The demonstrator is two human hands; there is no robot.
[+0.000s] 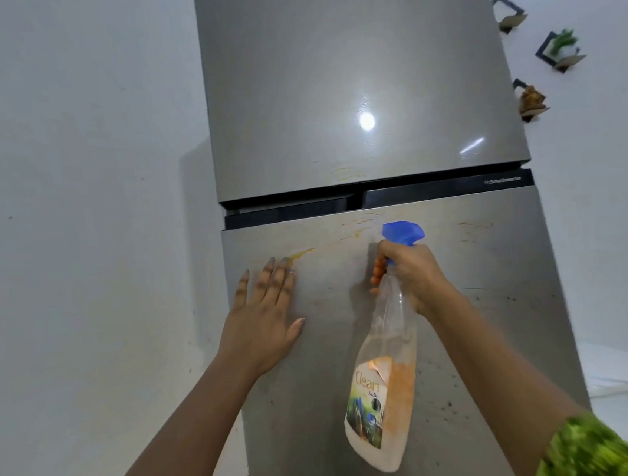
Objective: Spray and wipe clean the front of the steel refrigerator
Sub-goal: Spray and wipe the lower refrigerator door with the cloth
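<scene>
White walls flank a tall steel fridge that fills the middle of your view, with small wall shelves off to the right. Its lower door carries yellow smears near the top edge and dark specks further down on the right.

Your right hand is clenched around the neck of the bottle, fingers wrapped over the trigger area just under the blue nozzle. The bottle hangs long-axis nearly vertical, tilted a little so its base swings left and down. The nozzle points up and left, toward the smears just under the door seam. That is the relation your next squeeze turns on: the stain lies above and to the left of the nozzle, close by, so I judge a small aim correction would do.

Your left hand lies flat and released on the door's left edge, fingertips touching the end of the longest yellow streak. It holds nothing.

No cloth is in sight. I cannot tell whether the trigger is being pressed, as your fingers cover it, and no mist shows. The fridge's bottom is cut off, and the bottle hides part of the door.
</scene>
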